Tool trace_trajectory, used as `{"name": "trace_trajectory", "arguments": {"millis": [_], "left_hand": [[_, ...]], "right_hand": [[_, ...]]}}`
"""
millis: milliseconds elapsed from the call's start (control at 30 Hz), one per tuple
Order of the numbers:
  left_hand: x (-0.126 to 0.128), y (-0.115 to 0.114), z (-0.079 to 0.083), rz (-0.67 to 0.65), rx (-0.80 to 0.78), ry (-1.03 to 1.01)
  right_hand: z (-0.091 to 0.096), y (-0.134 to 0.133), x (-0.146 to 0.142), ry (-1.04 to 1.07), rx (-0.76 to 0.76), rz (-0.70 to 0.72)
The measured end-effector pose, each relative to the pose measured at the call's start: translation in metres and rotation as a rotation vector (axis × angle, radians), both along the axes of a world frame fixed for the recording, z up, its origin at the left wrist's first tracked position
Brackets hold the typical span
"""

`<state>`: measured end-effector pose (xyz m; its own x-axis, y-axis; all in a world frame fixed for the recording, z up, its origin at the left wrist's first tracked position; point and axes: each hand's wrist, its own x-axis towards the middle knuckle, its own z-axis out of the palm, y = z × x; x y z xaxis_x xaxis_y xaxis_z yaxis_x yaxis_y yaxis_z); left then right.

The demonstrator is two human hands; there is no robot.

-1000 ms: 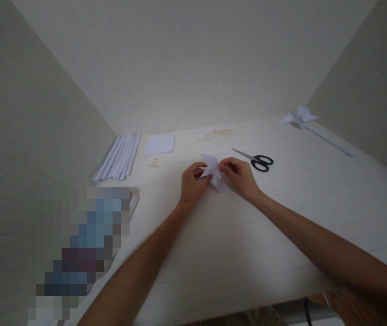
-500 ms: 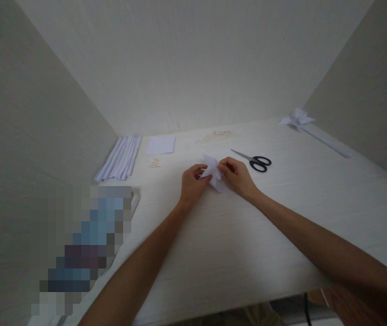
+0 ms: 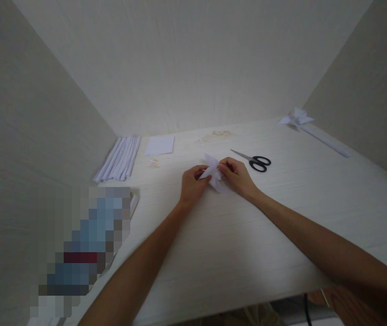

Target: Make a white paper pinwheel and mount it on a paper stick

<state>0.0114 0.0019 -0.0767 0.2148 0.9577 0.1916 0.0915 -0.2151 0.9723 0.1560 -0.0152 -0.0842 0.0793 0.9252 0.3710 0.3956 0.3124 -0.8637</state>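
Note:
A small folded white paper piece with pointed flaps is held just above the white table. My left hand pinches its left side with fingers curled. My right hand pinches its right side, fingers closed on the paper. Both hands meet at the middle of the table, touching the same piece.
Black-handled scissors lie just right of my hands. White paper strips are stacked at the far left, beside a white sheet and small beads. A finished paper pinwheel on a stick lies far right. Walls enclose three sides.
Both hands stay on the paper piece with only slight finger shifts; the view has drifted a little.

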Motion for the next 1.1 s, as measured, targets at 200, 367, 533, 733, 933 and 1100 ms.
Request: {"name": "trace_trajectory", "arguments": {"millis": [200, 367, 533, 733, 933, 1100], "left_hand": [[0.001, 0.0, 0.0, -0.041, 0.016, -0.031], [0.001, -0.001, 0.002, -0.018, 0.029, -0.013], [0.001, -0.002, 0.003, 0.018, 0.036, -0.006], [0.003, -0.001, 0.002, 0.075, 0.043, 0.005], [0.002, 0.0, 0.001, 0.108, 0.059, 0.0], [0.0, 0.0, 0.003, 0.158, 0.086, -0.045]], "right_hand": [[-0.001, 0.002, 0.0, 0.001, 0.003, -0.003], [0.003, -0.002, -0.001, -0.05, 0.015, -0.028], [0.009, -0.008, -0.004, -0.183, 0.097, -0.09], [0.011, -0.01, -0.005, -0.255, 0.138, -0.111], [0.009, -0.012, -0.005, -0.291, 0.171, -0.129], [0.005, -0.016, -0.007, -0.42, 0.24, -0.097]]}}
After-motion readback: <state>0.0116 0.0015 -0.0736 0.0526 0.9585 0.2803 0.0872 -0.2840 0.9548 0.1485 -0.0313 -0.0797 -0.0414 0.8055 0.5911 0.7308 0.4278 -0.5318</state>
